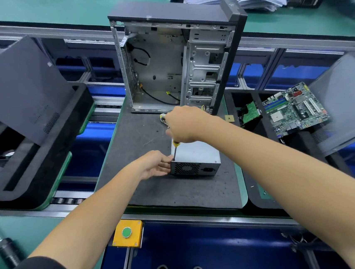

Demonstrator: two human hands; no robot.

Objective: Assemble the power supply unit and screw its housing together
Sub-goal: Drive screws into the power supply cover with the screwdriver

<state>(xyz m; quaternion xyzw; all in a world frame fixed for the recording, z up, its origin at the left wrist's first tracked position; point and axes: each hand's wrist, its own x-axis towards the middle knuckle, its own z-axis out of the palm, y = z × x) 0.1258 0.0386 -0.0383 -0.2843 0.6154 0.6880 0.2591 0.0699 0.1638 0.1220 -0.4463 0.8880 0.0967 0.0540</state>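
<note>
On the dark bench mat (138, 174), one power supply unit (196, 157) is steadied at its near left corner by the left hand (155, 164) (fingers pinching there), one screwdriver (174, 151) is gripped upright by the right hand (184, 124), and one open computer case (172, 64) is seen beyond.

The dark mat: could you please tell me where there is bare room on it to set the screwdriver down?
The dark mat is bare left of the power supply unit, up to the open computer case, and along its near edge. The unit's left corner is crowded: left hand, right hand and screwdriver.
</note>
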